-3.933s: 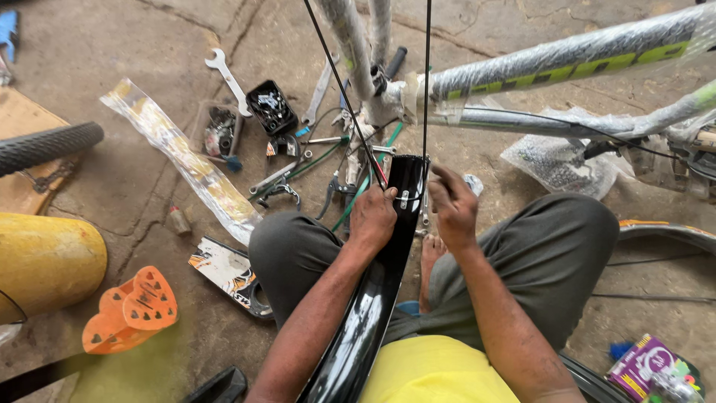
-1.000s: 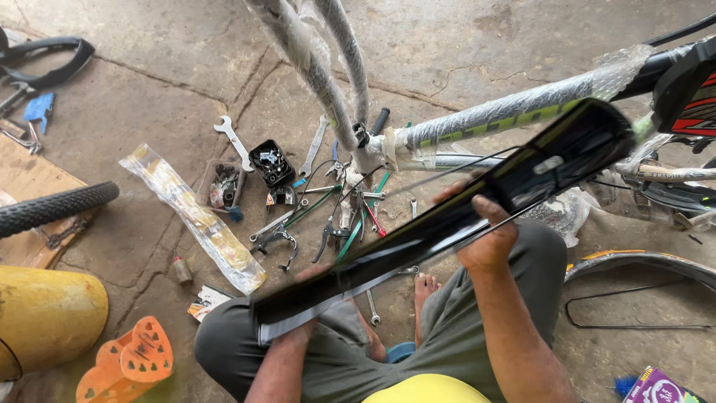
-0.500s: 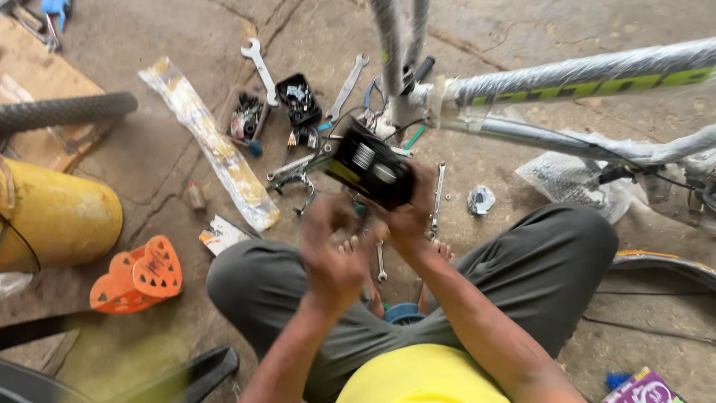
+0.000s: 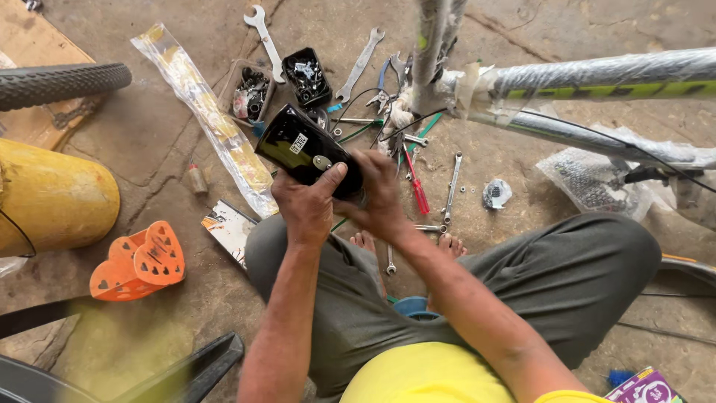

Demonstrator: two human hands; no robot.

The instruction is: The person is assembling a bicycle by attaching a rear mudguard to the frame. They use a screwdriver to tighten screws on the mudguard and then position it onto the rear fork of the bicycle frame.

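Mudguard (image 4: 302, 145), black and shiny, is held up over the floor between the knees. Left hand (image 4: 306, 205) wraps its near end, thumb on top. Right hand (image 4: 380, 198) grips just beside. It looks light, stiff and slippery, so hold the edges.

Both forearms reaching forward, left hand (image 4: 307, 203) and right hand (image 4: 379, 195) close together, fingers curled shut.

Two hands (left (image 4: 306, 205), right (image 4: 380, 198)) on one black mudguard (image 4: 302, 149), beyond the grip three wrenches (image 4: 265, 33) (image 4: 359, 63) (image 4: 453, 186), two parts trays (image 4: 307, 75) (image 4: 250, 93), one red screwdriver (image 4: 414, 186), left of it one orange stool (image 4: 138, 261)
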